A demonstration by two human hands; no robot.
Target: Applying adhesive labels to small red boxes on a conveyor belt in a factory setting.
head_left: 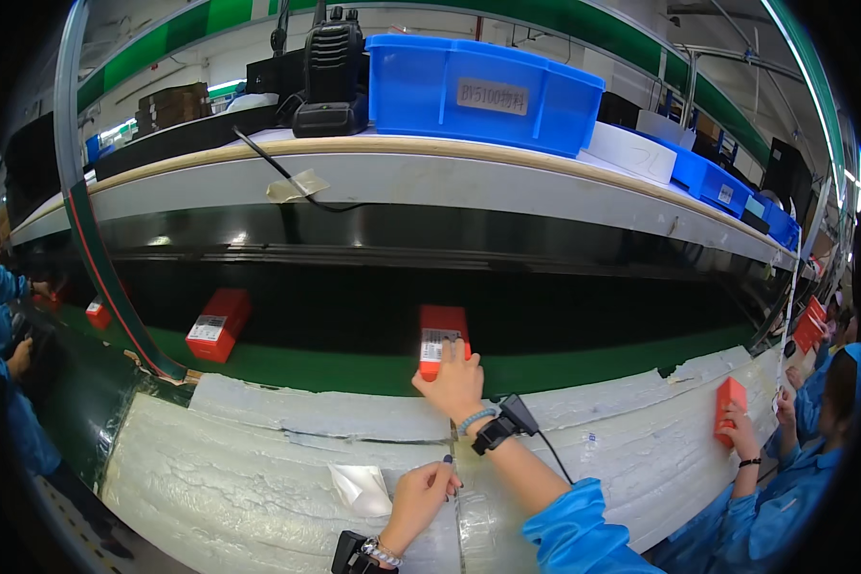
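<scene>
One red box (443,319) lies under the right hand (452,383), grasped, long axis pointing away. The left hand (425,496) curls loosely, empty.

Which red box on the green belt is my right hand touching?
The rightmost box on the belt: your right hand touches it, while the others there lie farther left.

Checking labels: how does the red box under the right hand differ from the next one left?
The touched box has the right hand on it; the left box is untouched. Fingers partly cover the touched box's label; the left box's label shows uncovered. Both are red with white labels.
</scene>
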